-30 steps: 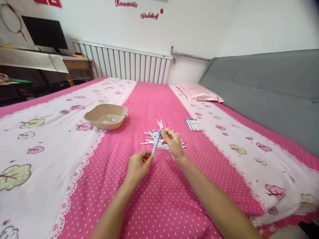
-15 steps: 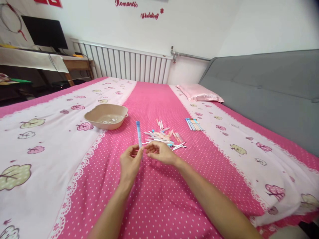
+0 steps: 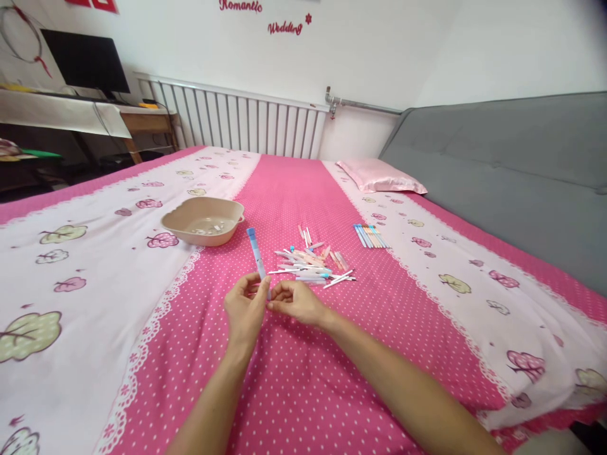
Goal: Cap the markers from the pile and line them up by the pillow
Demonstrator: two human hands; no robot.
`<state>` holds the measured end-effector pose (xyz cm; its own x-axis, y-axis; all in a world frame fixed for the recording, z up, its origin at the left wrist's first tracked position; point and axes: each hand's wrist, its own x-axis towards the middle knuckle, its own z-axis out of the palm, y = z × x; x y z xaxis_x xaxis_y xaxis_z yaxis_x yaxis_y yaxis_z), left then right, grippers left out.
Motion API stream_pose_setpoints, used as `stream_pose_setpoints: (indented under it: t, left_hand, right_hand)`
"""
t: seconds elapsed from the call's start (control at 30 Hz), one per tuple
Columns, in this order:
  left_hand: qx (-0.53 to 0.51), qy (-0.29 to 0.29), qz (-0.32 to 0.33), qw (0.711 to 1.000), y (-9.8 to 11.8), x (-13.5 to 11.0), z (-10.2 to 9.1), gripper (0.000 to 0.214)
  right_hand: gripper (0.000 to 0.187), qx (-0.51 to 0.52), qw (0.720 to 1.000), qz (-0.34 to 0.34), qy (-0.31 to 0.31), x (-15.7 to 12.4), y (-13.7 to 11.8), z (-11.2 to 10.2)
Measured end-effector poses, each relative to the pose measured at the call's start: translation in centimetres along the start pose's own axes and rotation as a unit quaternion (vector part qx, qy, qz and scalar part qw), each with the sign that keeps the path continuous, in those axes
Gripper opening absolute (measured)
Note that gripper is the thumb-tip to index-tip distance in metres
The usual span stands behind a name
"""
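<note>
My left hand [image 3: 244, 308] grips a light blue pen [image 3: 256, 254] with a darker blue end on top. The pen leans to the left, its lower end between my two hands. My right hand [image 3: 298, 303] has its fingers curled and pinched at that lower end; what lies right at the fingertips is partly hidden. Just beyond my right hand lies a loose pile of pen parts [image 3: 310, 259], with white refills and pastel barrels. A row of pens [image 3: 371, 236], blue and peach, lies side by side to the right of the pile.
A beige plastic basin [image 3: 203, 239] with small pale pieces inside stands to the left, on the pink dotted bedspread [image 3: 294, 373]. A pink pillow [image 3: 379, 175] lies by the grey headboard [image 3: 502, 151]. A white radiator [image 3: 237, 117] runs along the far wall.
The pen's top has tipped to the left. My right hand has moved slightly down and left, its fingers closing at the pen's lower end.
</note>
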<state>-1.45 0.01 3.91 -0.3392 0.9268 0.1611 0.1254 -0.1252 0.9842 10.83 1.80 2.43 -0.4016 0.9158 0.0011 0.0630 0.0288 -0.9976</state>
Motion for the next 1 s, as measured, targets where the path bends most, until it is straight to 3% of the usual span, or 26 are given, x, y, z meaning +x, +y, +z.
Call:
stream_pose_setpoints:
  t: [0.53, 1.0]
  left_hand:
    - [-0.025, 0.005, 0.006, 1.000, 0.0, 0.0, -0.1, 0.035]
    - [-0.032, 0.015, 0.000, 0.999, 0.2, 0.1, -0.1, 0.042]
  right_hand:
    - [0.036, 0.052, 0.994, -0.032, 0.090, 0.0, 0.0, 1.3]
    - [0.018, -0.042, 0.983, -0.070, 0.166, -0.7, -0.5, 1.8]
